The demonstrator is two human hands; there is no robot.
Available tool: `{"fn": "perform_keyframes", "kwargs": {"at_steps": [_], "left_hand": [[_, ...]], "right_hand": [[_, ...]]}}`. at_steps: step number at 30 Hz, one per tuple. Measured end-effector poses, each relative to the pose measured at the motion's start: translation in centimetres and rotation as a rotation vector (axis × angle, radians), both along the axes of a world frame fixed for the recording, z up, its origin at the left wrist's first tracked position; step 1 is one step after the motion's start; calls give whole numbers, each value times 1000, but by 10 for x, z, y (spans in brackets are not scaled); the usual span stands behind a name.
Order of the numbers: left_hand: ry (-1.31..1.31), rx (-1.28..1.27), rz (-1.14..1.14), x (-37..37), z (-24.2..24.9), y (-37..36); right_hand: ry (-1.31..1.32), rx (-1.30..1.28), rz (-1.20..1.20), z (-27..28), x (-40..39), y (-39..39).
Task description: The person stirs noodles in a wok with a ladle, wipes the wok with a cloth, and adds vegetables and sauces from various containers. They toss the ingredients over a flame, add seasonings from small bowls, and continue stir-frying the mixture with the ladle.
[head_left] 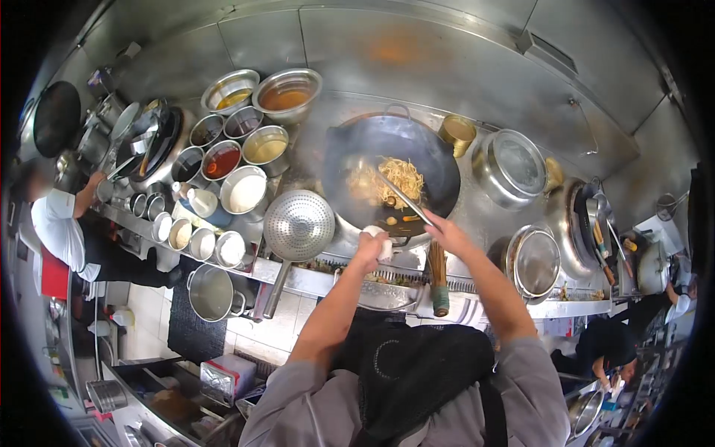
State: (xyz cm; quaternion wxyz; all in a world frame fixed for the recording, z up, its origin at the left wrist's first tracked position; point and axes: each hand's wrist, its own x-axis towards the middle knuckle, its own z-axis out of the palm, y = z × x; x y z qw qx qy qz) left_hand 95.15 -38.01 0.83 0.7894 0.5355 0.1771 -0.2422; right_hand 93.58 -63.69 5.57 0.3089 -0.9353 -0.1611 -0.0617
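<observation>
A large dark wok [439, 160] sits on the range, with noodles [402, 179] and some darker pieces inside. Steam hides part of its left side. My left hand [368, 252] is closed around a folded white cloth [383, 244] at the wok's near rim, beside the near loop handle [402, 241]. My right hand [451, 237] grips the long metal handle of a ladle [408, 200], which reaches down into the noodles; its head is blurred by steam. Left of the wok rests a perforated strainer [299, 225], its handle pointing toward me.
Sauce and seasoning pots [222, 159] and steel bowls [287, 97] crowd the left. A bamboo brush [438, 287] hangs at the front edge. On the right stand a lidded pot [510, 167] and a mesh strainer [537, 261]. Co-workers stand far left [63, 227] and far right [607, 343].
</observation>
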Motion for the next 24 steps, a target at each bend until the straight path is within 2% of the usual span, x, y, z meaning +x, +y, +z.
{"fn": "perform_keyframes", "kwargs": {"at_steps": [2,4,8,11,13,14,16,18,20,22,23,24], "left_hand": [[-42,-253,22,-8,9,4],[-14,-271,30,-14,12,9],[19,-288,60,-16,18,11],[-38,-329,-13,-12,12,10],[45,-318,-26,-7,5,9],[112,-312,-36,-3,3,7],[86,-344,-37,0,0,5],[87,-243,-14,0,-1,2],[59,-211,0,-1,-9,-4],[46,-266,105,-2,1,-8],[214,-179,211,-8,38,-11],[227,-172,212,-10,35,-11]], "right_hand": [[256,-460,-131,50,-36,-24],[261,-715,-193,84,-57,-53],[54,-901,-258,144,-99,-85],[35,-857,-277,217,-120,-81],[15,-896,-308,247,-125,-77],[17,-900,-313,245,-123,-74],[202,-1023,-362,229,-115,-65],[269,-851,-376,176,-93,-55],[318,-536,-386,112,-73,-58],[186,-264,-355,91,-78,-30],[192,-263,-351,90,-88,-24],[126,-232,-396,91,-104,-18]]}}
